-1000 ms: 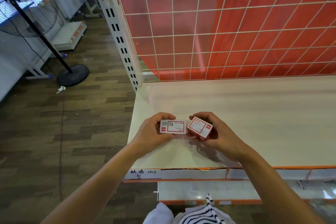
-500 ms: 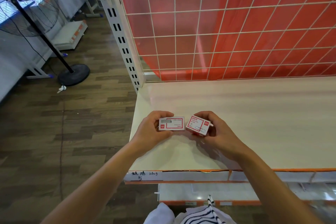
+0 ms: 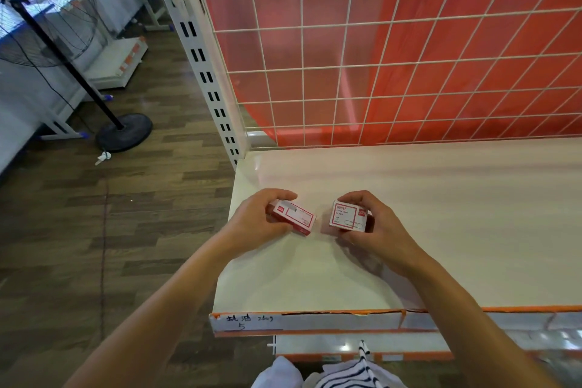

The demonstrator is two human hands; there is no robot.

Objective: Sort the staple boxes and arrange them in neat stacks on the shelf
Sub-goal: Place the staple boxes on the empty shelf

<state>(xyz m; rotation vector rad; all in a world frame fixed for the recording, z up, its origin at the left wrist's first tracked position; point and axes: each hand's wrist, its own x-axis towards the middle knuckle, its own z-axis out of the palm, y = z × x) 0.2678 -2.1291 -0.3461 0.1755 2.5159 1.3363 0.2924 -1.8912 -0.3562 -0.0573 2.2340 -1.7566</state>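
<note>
Two small red-and-white staple boxes are held just above the cream shelf (image 3: 441,205) near its left front corner. My left hand (image 3: 255,220) grips the left box (image 3: 296,218), which is turned at a slant with its label up. My right hand (image 3: 374,227) grips the right box (image 3: 348,217), label facing me. A narrow gap separates the two boxes. Whether either box touches the shelf surface is unclear.
A white wire grid over a red panel (image 3: 393,57) closes the shelf's back. A slotted white upright (image 3: 208,79) stands at the left rear corner. A standing fan's black base (image 3: 124,132) sits on the wooden floor to the left. A lower shelf edge (image 3: 362,343) shows below.
The two boxes, nearly touching before, have moved apart. The left box has rotated to a slant and the right box has turned more square to me.
</note>
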